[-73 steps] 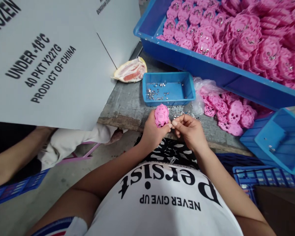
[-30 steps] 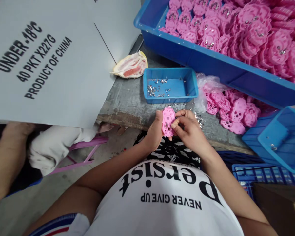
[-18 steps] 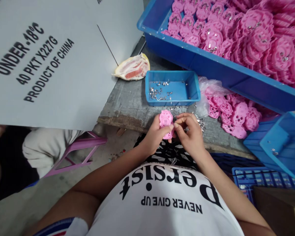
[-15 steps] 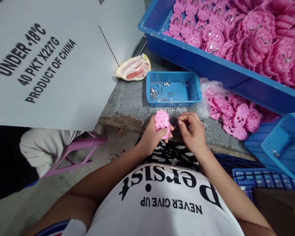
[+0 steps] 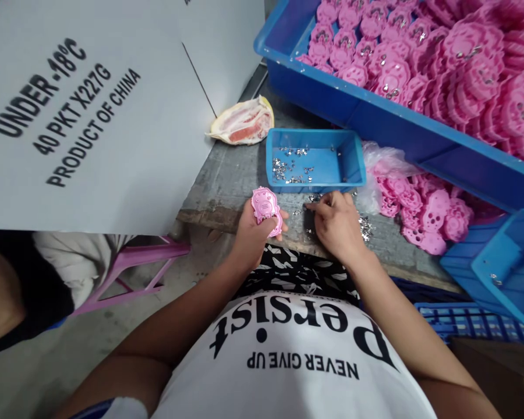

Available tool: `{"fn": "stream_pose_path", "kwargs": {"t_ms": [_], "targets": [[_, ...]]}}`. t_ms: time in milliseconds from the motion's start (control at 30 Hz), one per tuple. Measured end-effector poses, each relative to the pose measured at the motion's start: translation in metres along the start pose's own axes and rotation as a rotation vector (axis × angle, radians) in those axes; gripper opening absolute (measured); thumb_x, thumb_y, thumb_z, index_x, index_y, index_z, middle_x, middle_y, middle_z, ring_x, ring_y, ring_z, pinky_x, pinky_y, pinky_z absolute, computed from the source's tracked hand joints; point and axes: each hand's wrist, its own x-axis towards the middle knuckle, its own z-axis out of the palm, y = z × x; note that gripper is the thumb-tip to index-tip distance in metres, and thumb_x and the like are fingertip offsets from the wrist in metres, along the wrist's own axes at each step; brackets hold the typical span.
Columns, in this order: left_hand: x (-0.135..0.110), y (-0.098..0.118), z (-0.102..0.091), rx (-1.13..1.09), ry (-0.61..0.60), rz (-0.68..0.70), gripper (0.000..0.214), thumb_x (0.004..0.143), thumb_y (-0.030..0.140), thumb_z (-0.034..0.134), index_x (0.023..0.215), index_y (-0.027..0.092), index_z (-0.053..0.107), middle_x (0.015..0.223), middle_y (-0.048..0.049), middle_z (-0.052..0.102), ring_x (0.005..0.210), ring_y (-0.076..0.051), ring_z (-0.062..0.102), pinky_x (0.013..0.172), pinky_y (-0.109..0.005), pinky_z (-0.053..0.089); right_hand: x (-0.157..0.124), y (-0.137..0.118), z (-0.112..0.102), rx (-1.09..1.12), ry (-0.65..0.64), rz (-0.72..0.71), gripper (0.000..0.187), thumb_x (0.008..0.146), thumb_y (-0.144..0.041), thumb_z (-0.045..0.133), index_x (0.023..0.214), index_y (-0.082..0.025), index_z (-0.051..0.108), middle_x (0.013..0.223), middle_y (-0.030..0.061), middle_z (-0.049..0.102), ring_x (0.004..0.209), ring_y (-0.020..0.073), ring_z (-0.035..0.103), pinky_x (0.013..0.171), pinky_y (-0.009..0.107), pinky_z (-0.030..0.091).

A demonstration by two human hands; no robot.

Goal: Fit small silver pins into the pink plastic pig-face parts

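My left hand [image 5: 254, 230] is closed around a small pink plastic part [image 5: 265, 208], holding it just over the near edge of the grey table [image 5: 231, 180]. My right hand [image 5: 337, 224] rests on the table to its right, fingertips pinched down among loose small metal pieces [image 5: 314, 201] scattered in front of a small blue tray [image 5: 315, 160]. Whether the fingers have one of the pieces I cannot make out. The two hands are a short gap apart.
A large blue bin [image 5: 402, 125] full of pink parts fills the back right. More pink parts [image 5: 419, 203] lie on a plastic bag. Another blue tray [image 5: 502, 262] sits at right. A white printed cardboard sheet [image 5: 82, 110] covers the left; a fruit peel [image 5: 244, 121] lies behind. Another person's arm [image 5: 0, 291] shows at left.
My right hand has left the pink part and dropped to the loose metal pieces on the table. My left hand shifted slightly left, still holding the part.
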Motion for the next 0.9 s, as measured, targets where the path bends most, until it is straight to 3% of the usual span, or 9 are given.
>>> {"fn": "stream_pose_path", "kwargs": {"t_ms": [367, 567, 667, 800, 900], "targets": [[0.0, -0.001, -0.002, 0.013, -0.044, -0.014, 0.044, 0.069, 0.018, 0.071, 0.109, 0.02, 0.052, 0.087, -0.0012, 0.072, 0.063, -0.015, 0.065, 0.05, -0.025, 0.048, -0.005, 0.015, -0.01, 0.042, 0.076, 0.025, 0.021, 0.094, -0.019, 0.059, 0.1, -0.017, 0.079, 0.092, 0.0117, 0.067, 0.09, 0.0291, 0.055, 0.082, 0.043, 0.046], [0.001, -0.002, -0.003, 0.029, -0.056, -0.016, 0.046, 0.071, 0.019, 0.071, 0.113, 0.019, 0.052, 0.089, -0.0023, 0.074, 0.063, -0.014, 0.066, 0.052, -0.026, 0.05, -0.008, 0.004, -0.006, 0.033, 0.008, -0.086, 0.036, 0.096, -0.012, 0.052, 0.117, -0.022, 0.079, 0.103, 0.0125, 0.068, 0.092, 0.0282, 0.052, 0.081, 0.043, 0.046], [0.001, -0.002, -0.004, 0.03, -0.054, -0.018, 0.045, 0.071, 0.02, 0.072, 0.112, 0.019, 0.052, 0.089, -0.0025, 0.074, 0.063, -0.014, 0.066, 0.052, -0.026, 0.05, -0.01, 0.003, -0.006, 0.02, -0.01, -0.129, 0.037, 0.091, -0.009, 0.055, 0.112, -0.025, 0.082, 0.11, 0.0125, 0.067, 0.096, 0.0291, 0.049, 0.08, 0.043, 0.046], [0.001, -0.002, -0.004, 0.035, -0.068, -0.012, 0.044, 0.072, 0.021, 0.072, 0.112, 0.019, 0.052, 0.089, -0.0023, 0.074, 0.063, -0.014, 0.066, 0.052, -0.026, 0.05, -0.01, 0.011, -0.009, 0.037, 0.053, -0.073, 0.037, 0.09, -0.007, 0.053, 0.1, -0.023, 0.084, 0.105, 0.011, 0.067, 0.094, 0.0275, 0.05, 0.081, 0.041, 0.045], [0.002, -0.003, -0.005, 0.03, -0.072, -0.008, 0.045, 0.071, 0.021, 0.072, 0.111, 0.02, 0.052, 0.089, -0.0022, 0.074, 0.063, -0.014, 0.066, 0.051, -0.026, 0.05, -0.007, 0.016, -0.008, -0.027, 0.06, -0.001, 0.042, 0.091, -0.006, 0.048, 0.113, -0.021, 0.081, 0.103, 0.0128, 0.066, 0.092, 0.0277, 0.049, 0.081, 0.042, 0.044]]}}
